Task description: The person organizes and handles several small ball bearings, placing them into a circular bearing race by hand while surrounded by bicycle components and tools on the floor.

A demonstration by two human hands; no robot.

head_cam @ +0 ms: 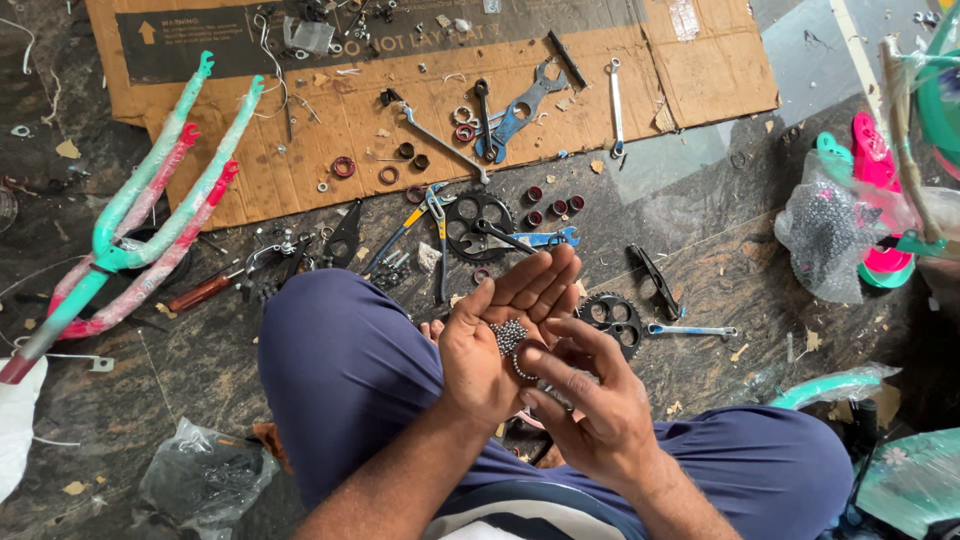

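Note:
My left hand (500, 325) is held palm up above my knees, cupping a small heap of steel bearing balls (508, 335). My right hand (590, 400) sits just beside it, its fingers pinching a round metal bearing ring (527, 360) at the edge of the palm. Both hands hover over my lap in dark blue trousers (350, 380).
A flattened cardboard sheet (700, 70) on the stone floor carries spanners (615, 105), rings and small parts. Chainrings (612, 318), pliers and a screwdriver lie near my knees. Teal and pink bicycle forks (150, 210) lie left. A plastic bag of balls (825, 235) sits right.

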